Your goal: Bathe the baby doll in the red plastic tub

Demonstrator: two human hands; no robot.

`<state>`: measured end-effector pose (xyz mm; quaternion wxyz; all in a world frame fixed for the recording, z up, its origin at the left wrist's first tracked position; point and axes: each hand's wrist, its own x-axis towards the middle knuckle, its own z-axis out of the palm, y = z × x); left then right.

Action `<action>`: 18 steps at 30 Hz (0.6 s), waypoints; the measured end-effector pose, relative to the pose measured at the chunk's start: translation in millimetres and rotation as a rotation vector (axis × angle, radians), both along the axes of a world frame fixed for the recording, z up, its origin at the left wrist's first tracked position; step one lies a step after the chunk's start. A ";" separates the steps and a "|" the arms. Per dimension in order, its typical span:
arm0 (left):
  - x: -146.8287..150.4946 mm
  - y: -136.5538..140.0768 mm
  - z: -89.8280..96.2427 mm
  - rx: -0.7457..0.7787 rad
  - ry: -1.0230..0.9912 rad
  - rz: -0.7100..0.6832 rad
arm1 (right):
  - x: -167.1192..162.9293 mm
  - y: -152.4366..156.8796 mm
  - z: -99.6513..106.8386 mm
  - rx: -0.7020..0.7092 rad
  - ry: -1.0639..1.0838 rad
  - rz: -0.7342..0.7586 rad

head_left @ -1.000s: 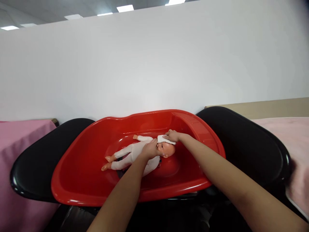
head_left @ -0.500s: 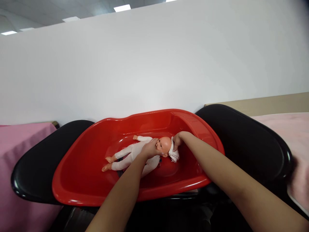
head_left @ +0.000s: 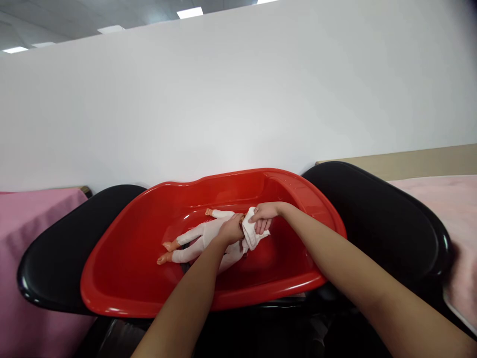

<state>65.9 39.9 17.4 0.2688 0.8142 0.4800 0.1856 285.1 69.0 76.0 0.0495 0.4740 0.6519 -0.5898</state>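
While gripped, soft folded cloth (head_left: 252, 234)

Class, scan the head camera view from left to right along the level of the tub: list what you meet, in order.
Pink cloth → left black tub → red tub → doll → left hand → white washcloth → right hand → right black tub → pale pink cloth.
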 end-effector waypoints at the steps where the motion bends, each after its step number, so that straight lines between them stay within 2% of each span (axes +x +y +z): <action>1: 0.2 -0.2 0.5 -0.002 -0.010 -0.007 | -1.2 1.2 0.8 0.030 0.012 -0.025; 3: 0.5 -0.5 0.9 -0.003 0.003 -0.011 | -2.3 1.9 0.3 0.046 0.001 -0.050; 10: -0.8 1.0 -2.7 -0.003 0.064 0.035 | 0.8 -8.3 -6.1 -0.070 -0.172 -0.047; 14: -1.8 0.2 -2.4 -0.022 0.058 0.053 | 12.7 -15.5 -12.9 0.007 -0.260 -0.127; 18: -2.3 -2.2 0.4 -0.062 0.049 0.078 | 20.7 -20.2 -20.7 0.071 -0.251 -0.168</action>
